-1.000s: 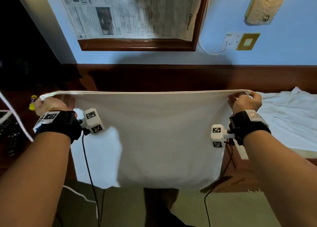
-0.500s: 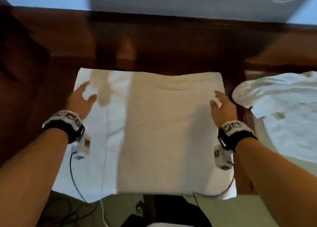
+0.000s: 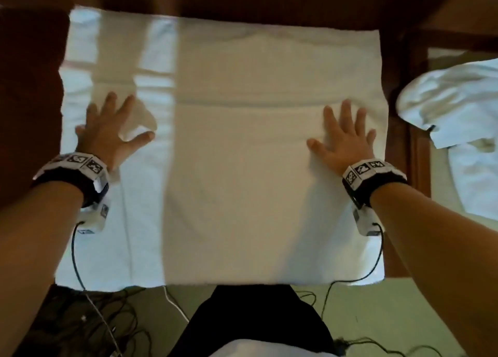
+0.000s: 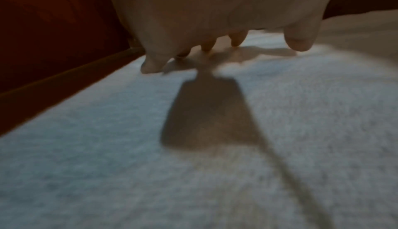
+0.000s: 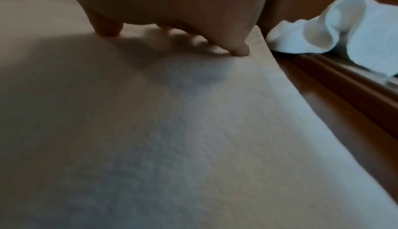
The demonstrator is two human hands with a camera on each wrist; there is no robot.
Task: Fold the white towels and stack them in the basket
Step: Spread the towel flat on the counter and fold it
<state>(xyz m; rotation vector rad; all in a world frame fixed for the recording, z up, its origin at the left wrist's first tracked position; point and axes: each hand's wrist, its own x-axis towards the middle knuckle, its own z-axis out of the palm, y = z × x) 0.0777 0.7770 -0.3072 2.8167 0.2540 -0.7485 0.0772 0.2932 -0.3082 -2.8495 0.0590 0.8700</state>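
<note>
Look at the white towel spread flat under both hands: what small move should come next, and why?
Probably slide both hands outward to smooth it, then take an edge for the next fold. The white towel lies spread on the dark wooden table, with faint creases across it. The left hand and the right hand rest on it with straight, spread fingers, gripping nothing. No basket is in view.

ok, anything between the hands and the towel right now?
Nothing visible. The left hand and right hand both lie flat on the towel, fingers spread, on the wooden table. No basket is in view.
</note>
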